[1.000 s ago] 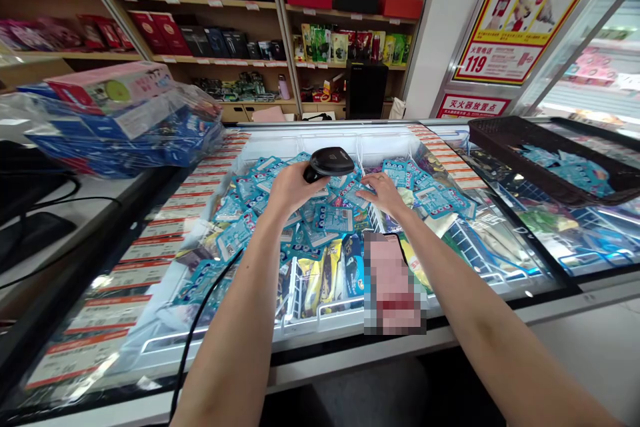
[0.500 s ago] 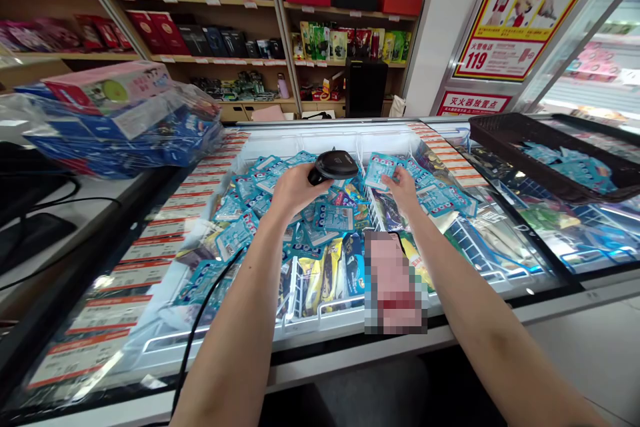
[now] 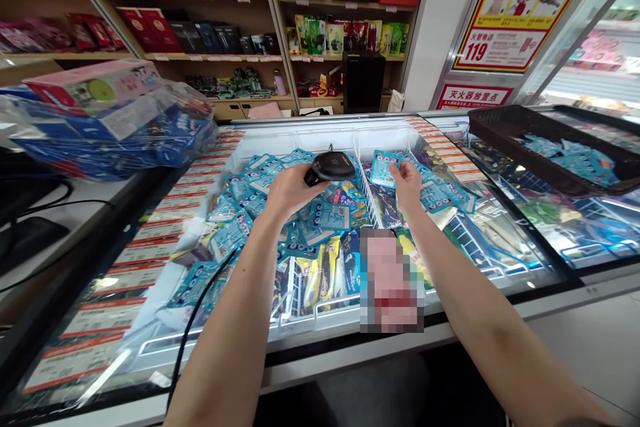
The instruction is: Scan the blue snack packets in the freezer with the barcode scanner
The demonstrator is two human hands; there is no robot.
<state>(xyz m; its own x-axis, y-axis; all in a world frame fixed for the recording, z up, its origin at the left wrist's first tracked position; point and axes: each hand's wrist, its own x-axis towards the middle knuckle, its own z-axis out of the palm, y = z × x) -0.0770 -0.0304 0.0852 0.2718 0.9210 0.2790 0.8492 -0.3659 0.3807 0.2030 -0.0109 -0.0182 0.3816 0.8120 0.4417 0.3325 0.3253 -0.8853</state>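
Note:
My left hand (image 3: 291,192) is wrapped round a black barcode scanner (image 3: 331,165), whose head points right over the glass top. A black cable (image 3: 193,313) runs beside my left forearm. Between the fingers of my right hand (image 3: 409,185) is a light-blue packet (image 3: 384,167), held by its right edge, a short way right of the scanner. Similar blue packets (image 3: 330,216) lie in a loose pile under and around my left hand. More blue packets (image 3: 443,191) lie right of my right hand. Below the glass, wrapped ice creams (image 3: 327,267) fill white wire baskets.
A blurred-out pink phone-like object (image 3: 391,273) lies at the front edge of the freezer. Plastic-wrapped boxes (image 3: 115,120) are stacked on the left. On the right, a dark basket (image 3: 520,147) holds blue packets. Price labels (image 3: 165,233) line the glass; shelves (image 3: 200,57) stand behind.
My right hand has shifted slightly right with the packet and turned, so the packet sits a little farther from the scanner. My left hand still grips the scanner. The view has moved slightly.

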